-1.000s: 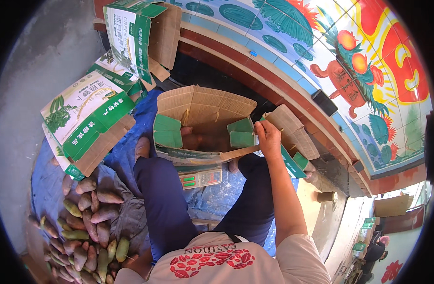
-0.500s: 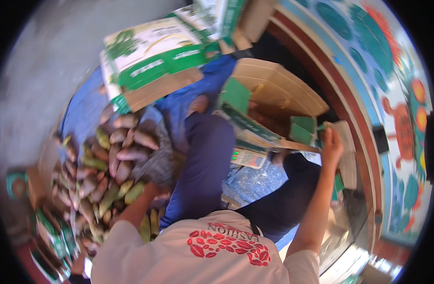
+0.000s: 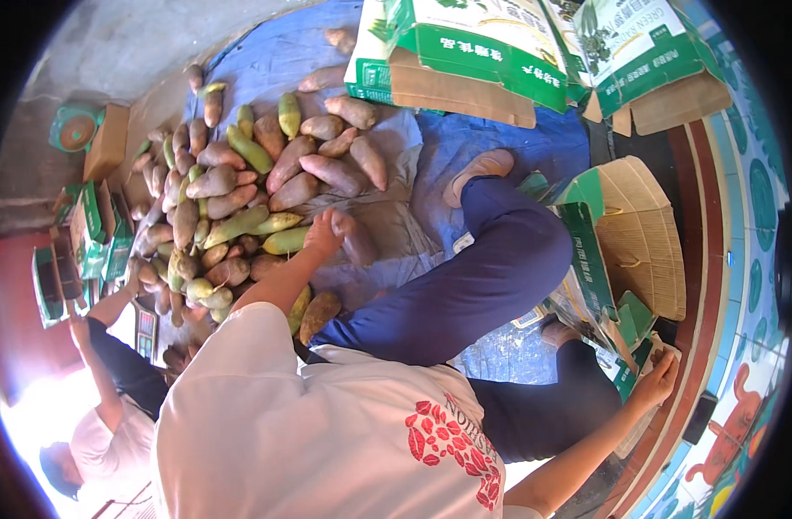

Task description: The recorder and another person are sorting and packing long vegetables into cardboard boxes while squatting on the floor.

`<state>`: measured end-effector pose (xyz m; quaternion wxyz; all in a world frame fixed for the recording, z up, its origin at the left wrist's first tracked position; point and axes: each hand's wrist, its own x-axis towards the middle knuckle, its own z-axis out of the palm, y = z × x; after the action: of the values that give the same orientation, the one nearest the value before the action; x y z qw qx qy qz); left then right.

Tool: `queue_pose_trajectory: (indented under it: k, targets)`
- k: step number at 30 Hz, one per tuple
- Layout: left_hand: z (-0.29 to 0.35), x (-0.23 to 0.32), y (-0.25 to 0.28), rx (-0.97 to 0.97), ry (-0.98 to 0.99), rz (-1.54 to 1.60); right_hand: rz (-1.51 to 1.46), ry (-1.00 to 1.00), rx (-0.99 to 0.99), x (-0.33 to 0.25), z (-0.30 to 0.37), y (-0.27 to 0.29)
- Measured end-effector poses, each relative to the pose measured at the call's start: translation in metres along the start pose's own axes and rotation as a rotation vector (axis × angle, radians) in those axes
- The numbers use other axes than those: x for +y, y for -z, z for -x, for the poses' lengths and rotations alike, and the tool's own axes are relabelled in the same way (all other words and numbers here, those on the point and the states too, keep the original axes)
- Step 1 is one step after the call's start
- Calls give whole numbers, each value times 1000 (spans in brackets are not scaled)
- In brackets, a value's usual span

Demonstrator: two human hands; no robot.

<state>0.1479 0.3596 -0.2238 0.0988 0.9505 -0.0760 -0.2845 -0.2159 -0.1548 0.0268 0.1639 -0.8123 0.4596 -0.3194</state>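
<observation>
My left hand (image 3: 327,232) is at the near right edge of a heap of long radishes (image 3: 232,182), green and purplish red. Its fingers are closed on a dark purplish radish (image 3: 354,242). Out to the right, my right hand (image 3: 658,378) pinches the flap of an open cardboard carton (image 3: 638,233), green and white outside and brown inside. The carton stands beyond my right knee, and little of its inside shows from here. Part of a scale (image 3: 534,316) shows between my legs and the carton.
Printed green-and-white cartons (image 3: 491,52) stand at the far side on a blue tarp (image 3: 543,143). At the lower left a co-worker (image 3: 111,432) reaches to the heap beside another scale (image 3: 146,329). More cartons (image 3: 102,229) stand at the left; a painted wall (image 3: 750,259) borders the right.
My view has swung left, bringing the heap and the co-worker into fuller sight. My left hand has shifted to the heap's edge with the radish. My right hand stays on the carton flap.
</observation>
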Motion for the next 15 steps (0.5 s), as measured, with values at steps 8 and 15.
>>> queue_pose_trajectory:
  k: [8, 15]
  targets:
    - [9, -71, -21, -180, 242, -296, 96, -42, 16, -11, -6, 3]
    - [11, -68, -19, -127, 170, -445, 125, -14, 17, 7, -14, 3]
